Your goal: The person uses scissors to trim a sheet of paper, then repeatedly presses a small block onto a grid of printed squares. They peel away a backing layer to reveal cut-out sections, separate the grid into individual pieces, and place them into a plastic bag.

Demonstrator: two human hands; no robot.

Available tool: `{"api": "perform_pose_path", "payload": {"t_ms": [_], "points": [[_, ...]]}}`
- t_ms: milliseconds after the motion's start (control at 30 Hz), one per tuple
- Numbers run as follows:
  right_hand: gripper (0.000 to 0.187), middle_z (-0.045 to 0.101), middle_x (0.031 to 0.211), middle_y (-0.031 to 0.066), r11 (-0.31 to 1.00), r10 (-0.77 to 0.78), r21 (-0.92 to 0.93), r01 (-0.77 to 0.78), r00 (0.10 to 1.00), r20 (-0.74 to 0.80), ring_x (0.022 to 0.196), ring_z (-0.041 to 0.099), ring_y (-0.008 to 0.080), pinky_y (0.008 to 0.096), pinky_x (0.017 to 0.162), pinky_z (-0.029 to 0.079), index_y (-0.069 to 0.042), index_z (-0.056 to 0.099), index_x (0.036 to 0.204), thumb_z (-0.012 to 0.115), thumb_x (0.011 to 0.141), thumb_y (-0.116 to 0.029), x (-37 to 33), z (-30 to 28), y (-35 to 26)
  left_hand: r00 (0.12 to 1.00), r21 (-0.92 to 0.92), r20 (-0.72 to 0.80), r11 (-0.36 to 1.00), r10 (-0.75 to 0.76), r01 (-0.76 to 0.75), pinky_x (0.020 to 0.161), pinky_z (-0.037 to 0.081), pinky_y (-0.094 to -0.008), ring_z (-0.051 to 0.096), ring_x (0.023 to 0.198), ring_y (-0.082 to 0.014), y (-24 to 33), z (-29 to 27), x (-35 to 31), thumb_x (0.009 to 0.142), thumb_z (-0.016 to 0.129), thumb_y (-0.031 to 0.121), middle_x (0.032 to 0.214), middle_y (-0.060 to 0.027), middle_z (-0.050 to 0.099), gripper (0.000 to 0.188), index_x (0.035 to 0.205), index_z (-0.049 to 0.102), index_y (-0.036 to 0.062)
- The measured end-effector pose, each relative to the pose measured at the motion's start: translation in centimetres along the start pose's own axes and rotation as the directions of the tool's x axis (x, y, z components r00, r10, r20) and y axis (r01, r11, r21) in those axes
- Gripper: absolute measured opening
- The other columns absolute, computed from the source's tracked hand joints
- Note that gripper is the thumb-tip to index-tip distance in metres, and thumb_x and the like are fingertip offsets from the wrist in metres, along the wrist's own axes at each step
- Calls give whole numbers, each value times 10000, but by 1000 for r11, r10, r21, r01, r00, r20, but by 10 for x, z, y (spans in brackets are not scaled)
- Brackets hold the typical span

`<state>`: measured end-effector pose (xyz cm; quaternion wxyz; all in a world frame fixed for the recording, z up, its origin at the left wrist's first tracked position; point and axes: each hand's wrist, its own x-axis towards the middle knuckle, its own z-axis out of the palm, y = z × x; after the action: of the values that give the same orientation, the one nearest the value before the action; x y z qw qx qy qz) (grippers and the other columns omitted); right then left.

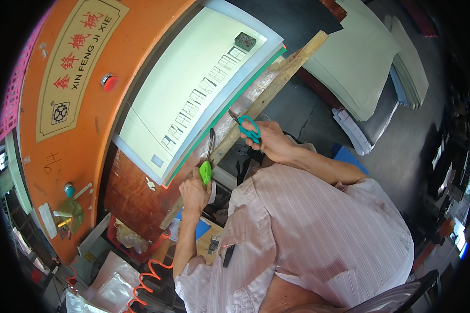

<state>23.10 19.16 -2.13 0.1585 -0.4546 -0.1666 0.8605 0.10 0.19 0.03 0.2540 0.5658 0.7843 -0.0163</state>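
One person in a striped shirt (318, 208) is working beside an orange metal machine panel (83, 151), a tool in each of two hands. The left hand (194, 193) is clenching its grip around one lime-green-handled tool with a thin, bent dark shaft (206, 173); the right hand (274, 142) is grasping one pair of teal loop-handled scissors (248, 133). Both tools are hovering near the sheet's lower-right edge, beside one long wooden bar (282, 78). One pale rectangular sheet (162, 88) is lying above a reddish-brown worktop (128, 190), showing one row of dark-lined rectangles, too small to count surely. One black, rough-textured block (245, 41) is resting on it. Two push buttons, one red (109, 82) and one teal (69, 189), are jutting from the panel, where one beige nameplate (81, 70) is displaying red characters, black capitals and one gear-shaped emblem.
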Motion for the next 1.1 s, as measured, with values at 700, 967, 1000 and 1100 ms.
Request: {"api": "perform_pose_path", "payload": {"t_ms": [700, 967, 1000, 1100], "points": [[381, 713, 915, 132, 995, 15, -91, -30, 987, -158, 817, 724, 182, 305, 512, 470, 25, 663, 1025, 759, 994, -342, 4, 32, 4, 1000, -49, -23, 999, 15, -17, 714, 546, -554, 723, 780, -454, -3, 2, 0, 829, 797, 177, 821, -258, 723, 419, 1144, 584, 0], [334, 660, 938, 170, 970, 0, 236, 51, 977, -211, 763, 656, 239, 350, 624, 549, 35, 582, 1167, 702, 1029, -244, 30, 81, 7, 997, -54, -52, 997, 53, -56, 728, 547, -559, 720, 776, -467, -1, 1, 0, 847, 784, 185, 814, -267, 721, 413, 1143, 586, -25], [327, 631, 1032, 179, 962, -23, 262, 73, 982, -189, 863, 687, 274, 393, 745, 630, 13, 529, 1265, 614, 1089, -248, 34, 92, 13, 999, -35, -21, 999, 27, -27, 729, 545, -560, 720, 778, -469, -1, 1, -1, 849, 784, 188, 817, -270, 722, 414, 1143, 586, -25], [267, 605, 1107, 193, 941, 17, 332, 66, 971, -240, 990, 709, 323, 442, 901, 664, 7, 487, 1273, 502, 1134, -221, 53, 120, 17, 1000, -8, -5, 1000, 5, -5, 732, 541, -567, 718, 784, -477, 0, 1, 1, 850, 786, 195, 829, -278, 724, 417, 1145, 585, -22]]}}
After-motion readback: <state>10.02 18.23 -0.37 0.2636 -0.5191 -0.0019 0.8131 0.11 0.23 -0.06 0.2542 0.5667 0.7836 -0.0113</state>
